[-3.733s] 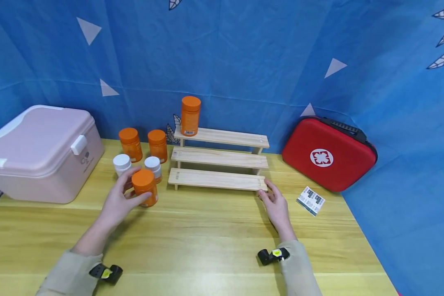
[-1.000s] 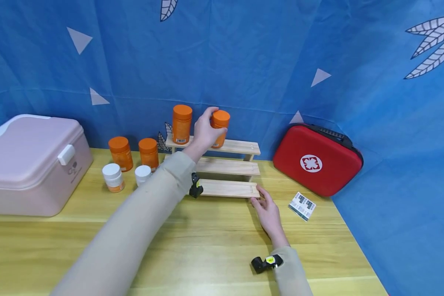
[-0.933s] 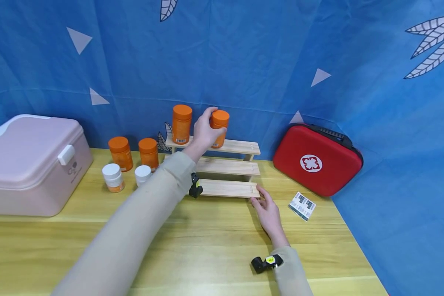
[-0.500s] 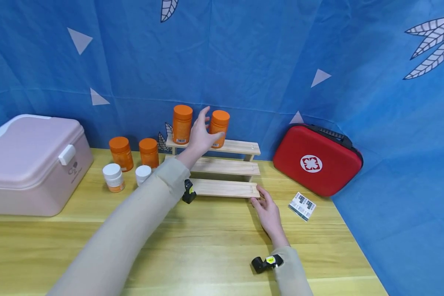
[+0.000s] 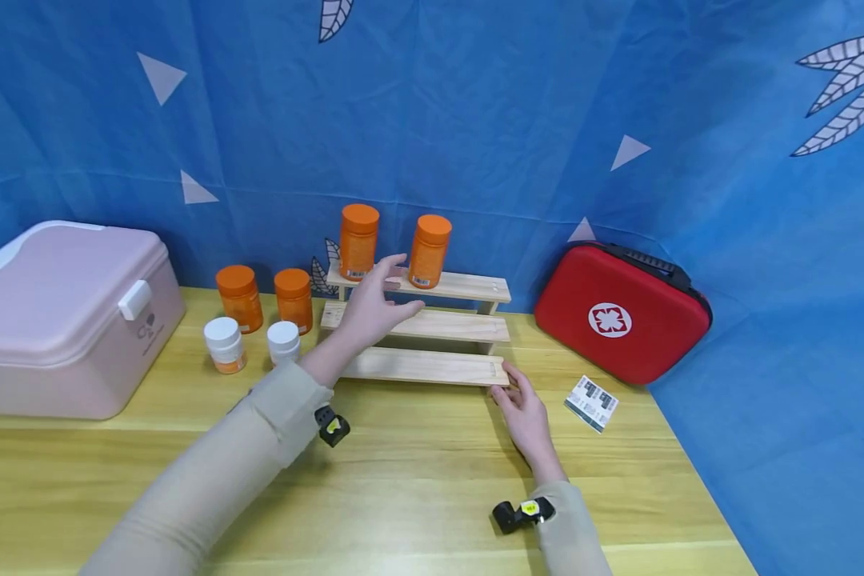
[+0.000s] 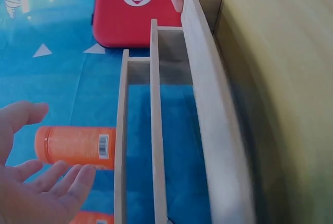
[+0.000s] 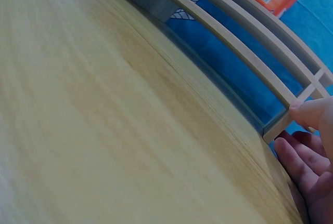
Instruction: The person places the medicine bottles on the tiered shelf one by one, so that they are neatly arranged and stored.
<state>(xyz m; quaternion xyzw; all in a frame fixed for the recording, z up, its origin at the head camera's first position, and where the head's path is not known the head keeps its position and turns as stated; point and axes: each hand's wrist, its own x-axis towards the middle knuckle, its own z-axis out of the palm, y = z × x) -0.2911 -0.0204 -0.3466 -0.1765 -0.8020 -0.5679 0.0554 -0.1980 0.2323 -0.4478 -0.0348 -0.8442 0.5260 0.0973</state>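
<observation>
A three-tier wooden display stand (image 5: 425,366) stands on the table. Two orange bottles, a left one (image 5: 360,240) and a right one (image 5: 430,254), are upright on its top tier. My left hand (image 5: 370,314) is in front of that tier, thumb and fingers spread, holding nothing; in the left wrist view it hovers apart from the orange bottle (image 6: 78,143). My right hand (image 5: 527,418) grips the right end of the lowest tier, the thumb (image 7: 307,110) on the board's edge and the other fingers around the end, partly hidden.
Left of the stand are two more orange bottles (image 5: 239,301) and two white-capped small bottles (image 5: 223,346). A pink lidded box (image 5: 72,320) sits far left. To the right are a red first-aid case (image 5: 619,312) and a printed packet (image 5: 592,403). A blue cloth hangs behind.
My left hand carried an orange bottle from the table to the top tier, let go of it, and drew back down and left. My right hand keeps its grip on the stand.
</observation>
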